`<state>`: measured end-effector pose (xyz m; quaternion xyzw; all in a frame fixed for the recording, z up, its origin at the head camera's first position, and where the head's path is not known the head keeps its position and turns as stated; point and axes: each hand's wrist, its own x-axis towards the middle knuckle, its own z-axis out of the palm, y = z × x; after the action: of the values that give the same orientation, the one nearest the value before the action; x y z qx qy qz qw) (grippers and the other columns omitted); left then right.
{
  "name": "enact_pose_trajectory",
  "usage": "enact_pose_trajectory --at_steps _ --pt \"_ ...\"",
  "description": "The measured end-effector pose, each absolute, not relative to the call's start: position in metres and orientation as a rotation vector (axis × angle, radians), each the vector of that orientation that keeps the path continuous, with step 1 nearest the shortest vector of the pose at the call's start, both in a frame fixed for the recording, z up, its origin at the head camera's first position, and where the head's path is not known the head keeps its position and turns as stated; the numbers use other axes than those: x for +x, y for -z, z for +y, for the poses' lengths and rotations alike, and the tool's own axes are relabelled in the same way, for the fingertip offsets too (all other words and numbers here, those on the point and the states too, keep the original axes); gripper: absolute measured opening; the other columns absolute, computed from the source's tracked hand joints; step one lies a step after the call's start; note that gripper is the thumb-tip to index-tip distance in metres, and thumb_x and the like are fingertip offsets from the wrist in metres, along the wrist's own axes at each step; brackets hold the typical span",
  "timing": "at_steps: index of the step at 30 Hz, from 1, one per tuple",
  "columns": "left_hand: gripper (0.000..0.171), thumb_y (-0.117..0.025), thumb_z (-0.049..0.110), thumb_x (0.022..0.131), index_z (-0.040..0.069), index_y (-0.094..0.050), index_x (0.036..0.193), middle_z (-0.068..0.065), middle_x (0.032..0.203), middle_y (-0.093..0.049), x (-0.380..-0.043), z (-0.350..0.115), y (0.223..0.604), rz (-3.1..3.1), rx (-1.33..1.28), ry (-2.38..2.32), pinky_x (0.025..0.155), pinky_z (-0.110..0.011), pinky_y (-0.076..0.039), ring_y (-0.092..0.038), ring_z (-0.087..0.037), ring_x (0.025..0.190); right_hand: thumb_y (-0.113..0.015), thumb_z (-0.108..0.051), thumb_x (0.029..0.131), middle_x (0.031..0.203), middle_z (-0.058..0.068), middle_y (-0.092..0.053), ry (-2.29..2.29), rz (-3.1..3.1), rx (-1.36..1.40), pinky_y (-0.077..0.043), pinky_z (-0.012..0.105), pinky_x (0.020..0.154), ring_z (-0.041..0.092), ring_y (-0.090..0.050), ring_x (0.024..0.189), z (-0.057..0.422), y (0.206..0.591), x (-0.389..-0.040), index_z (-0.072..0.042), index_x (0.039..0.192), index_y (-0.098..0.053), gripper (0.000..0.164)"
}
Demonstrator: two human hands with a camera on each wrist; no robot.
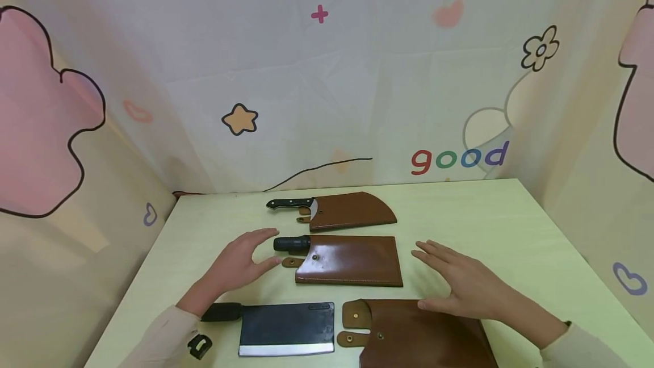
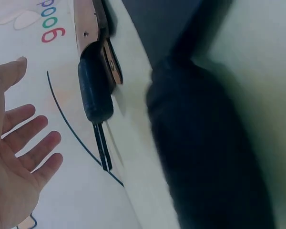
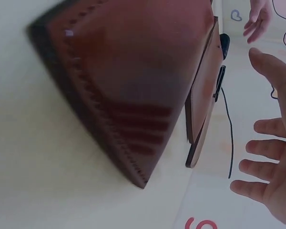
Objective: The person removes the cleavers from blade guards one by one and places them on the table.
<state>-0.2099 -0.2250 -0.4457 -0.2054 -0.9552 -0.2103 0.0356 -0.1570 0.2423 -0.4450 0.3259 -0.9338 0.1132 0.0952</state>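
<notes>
My left hand (image 1: 240, 263) hovers with spread, relaxed fingers, its fingertips near the black handle (image 1: 291, 243) of the middle knife. That knife's blade is hidden in a brown leather sheath (image 1: 352, 261) with a small snap strap. A bare cleaver (image 1: 286, 325), dark-bladed with a bright edge, lies at the front left, its handle partly behind my left wrist. My right hand (image 1: 467, 283), fingers relaxed and holding nothing, is over the large brown sheath (image 1: 424, 334) at the front right. No handle shows in this sheath. Both hands appear raised and empty in the wrist views.
Farthest back lies a third knife with a black riveted handle (image 1: 290, 203), its blade in a curved brown sheath (image 1: 352, 212). The pale green tabletop (image 1: 511, 226) is bounded by a printed cloth backdrop (image 1: 347, 101) behind and at both sides.
</notes>
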Motion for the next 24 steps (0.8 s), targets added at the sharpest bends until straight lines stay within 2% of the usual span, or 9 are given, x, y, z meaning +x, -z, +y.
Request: enact_pose_trajectory --at_steps 4,11,19,24 --pt "0.062 -0.073 0.041 0.095 0.01 -0.057 0.146 -0.011 0.148 -0.057 -0.225 -0.214 0.449 -2.922 -0.696 0.709 0.11 -0.057 -0.042 -0.052 -0.035 0.137 -0.069 -0.071 0.085 0.153 0.014 -0.051 -0.368 -2.796 0.962 -0.053 0.056 0.097 0.037 -0.049 0.139 0.23 0.442 -0.17 -0.01 0.147 -0.054 0.089" --pt "0.062 -0.072 0.041 0.095 0.01 -0.055 0.147 -0.011 0.149 -0.056 -0.246 -0.204 0.456 -2.972 -0.741 0.812 0.112 -0.056 -0.041 -0.05 -0.035 0.139 -0.076 -0.065 0.081 0.153 0.018 -0.049 -0.382 -2.885 0.957 -0.05 0.059 0.101 0.041 -0.047 0.14 0.211 0.443 -0.194 -0.009 0.149 -0.052 0.092" --pt "0.062 -0.076 0.033 0.094 0.008 -0.055 0.146 -0.012 0.15 -0.055 -0.262 -0.201 0.46 -3.043 -0.783 0.882 0.113 -0.056 -0.04 -0.048 -0.035 0.14 -0.075 -0.073 0.077 0.155 0.021 -0.045 -0.406 -2.972 1.01 -0.047 0.06 0.104 0.041 -0.044 0.142 0.199 0.455 -0.224 -0.01 0.152 -0.047 0.103" --pt "0.064 -0.076 0.035 0.094 0.008 -0.054 0.147 -0.013 0.151 -0.053 -0.267 -0.199 0.466 -3.108 -0.789 0.885 0.113 -0.053 -0.04 -0.048 -0.034 0.141 -0.079 -0.072 0.073 0.157 0.023 -0.042 -0.396 -3.017 1.071 -0.048 0.059 0.104 0.043 -0.043 0.143 0.192 0.464 -0.236 -0.008 0.154 -0.044 0.109"
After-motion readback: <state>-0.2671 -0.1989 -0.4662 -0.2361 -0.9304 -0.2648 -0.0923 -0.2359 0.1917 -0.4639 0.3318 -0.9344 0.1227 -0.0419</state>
